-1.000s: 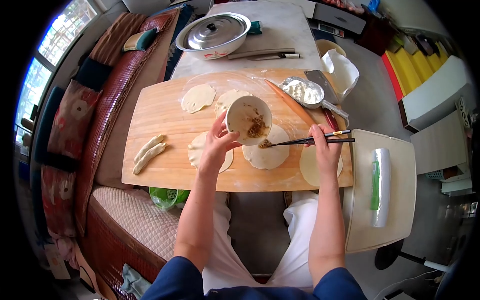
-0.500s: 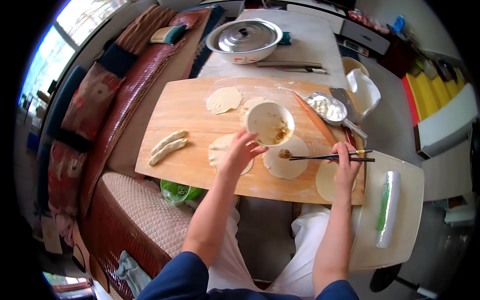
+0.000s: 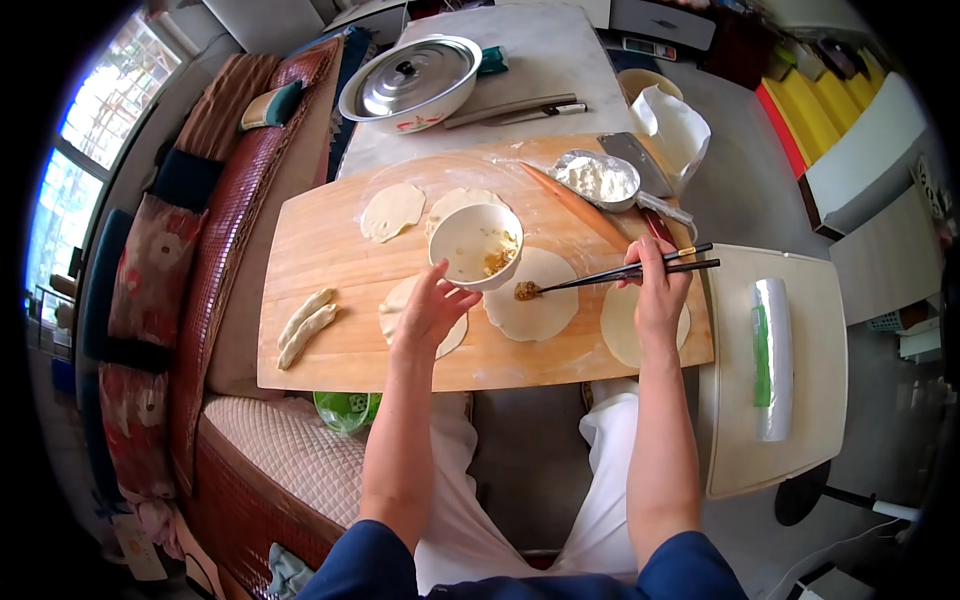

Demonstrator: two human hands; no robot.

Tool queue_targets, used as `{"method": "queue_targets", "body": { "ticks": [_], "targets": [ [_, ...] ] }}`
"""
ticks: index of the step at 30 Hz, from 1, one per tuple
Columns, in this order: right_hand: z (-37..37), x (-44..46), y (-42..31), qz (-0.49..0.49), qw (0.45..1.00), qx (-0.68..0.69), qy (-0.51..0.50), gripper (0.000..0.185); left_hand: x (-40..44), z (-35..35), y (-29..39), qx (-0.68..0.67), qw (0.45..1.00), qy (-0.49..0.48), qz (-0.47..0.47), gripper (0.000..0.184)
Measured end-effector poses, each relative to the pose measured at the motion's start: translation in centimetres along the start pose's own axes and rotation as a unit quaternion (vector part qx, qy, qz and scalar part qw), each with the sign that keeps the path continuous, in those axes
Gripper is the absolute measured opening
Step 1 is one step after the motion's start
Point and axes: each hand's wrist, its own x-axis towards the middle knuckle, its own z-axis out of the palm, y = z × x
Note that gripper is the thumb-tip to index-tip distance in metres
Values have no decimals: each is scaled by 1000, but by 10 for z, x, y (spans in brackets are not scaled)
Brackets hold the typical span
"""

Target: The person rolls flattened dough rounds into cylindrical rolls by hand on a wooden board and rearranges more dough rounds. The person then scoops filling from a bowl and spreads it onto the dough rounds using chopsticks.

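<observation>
My left hand [image 3: 432, 308] grips the rim of a white bowl [image 3: 456, 240], tilted toward me, with a little brownish filling [image 3: 498, 258] left inside. In my right hand [image 3: 655, 290] is a pair of dark chopsticks [image 3: 610, 274], slanting down to the left. At their tips sits a small clump of filling [image 3: 526, 290], over the middle of a flat dough round [image 3: 535, 318]; whether it rests on the dough I cannot tell. Another dough round [image 3: 455, 335] lies partly behind my left hand, and one more [image 3: 622, 325] is beneath my right hand.
On the wooden board [image 3: 330, 225] lie two rolled dough strips [image 3: 306, 328], further dough rounds [image 3: 392, 212], a rolling pin [image 3: 575, 205], a scoop of flour [image 3: 596, 178] and a scraper [image 3: 635, 163]. A lidded basin [image 3: 410, 85] stands behind. Plastic wrap [image 3: 770, 360] lies on the right-hand stool [image 3: 735, 440].
The camera view has swung, shifting the scene leftward. The bowl has moved slightly left relative to the dough beneath, and the chopsticks slant more steeply. The filling clump stays over the same round.
</observation>
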Motion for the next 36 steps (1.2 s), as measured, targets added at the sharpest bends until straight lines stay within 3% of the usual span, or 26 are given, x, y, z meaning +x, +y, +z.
{"method": "queue_targets", "body": {
  "ticks": [5, 11, 17, 23, 26, 28, 29, 33, 36],
  "targets": [
    [-6, 2, -1, -3, 1000, 4, 11, 33, -8, 10, -2, 160, 986, -23, 51, 56],
    [-10, 4, 2, -10, 1000, 11, 16, 32, -9, 28, -7, 314, 938, 18, 143, 79],
    [-10, 4, 3, -6, 1000, 8, 29, 32, -12, 30, -2, 342, 927, 35, 147, 88],
    [-10, 5, 3, -12, 1000, 9, 20, 31, -9, 9, -2, 584, 763, 38, 276, 87],
    [-9, 3, 5, -21, 1000, -18, 11, 31, -15, 12, -1, 560, 783, 51, 265, 85],
    [-7, 2, 3, -22, 999, -20, 17, 31, -27, 29, 13, 334, 931, 57, 136, 79],
    [-6, 1, 3, -23, 999, -20, 20, 31, -30, 29, 17, 284, 950, 49, 124, 69],
    [-3, 2, 3, -18, 999, 5, 32, 31, -14, -4, 17, 105, 988, 87, 76, 52],
    [1, 0, 2, -25, 999, 10, 29, 30, -10, -14, 15, 32, 997, 54, 36, 51]
  ]
}}
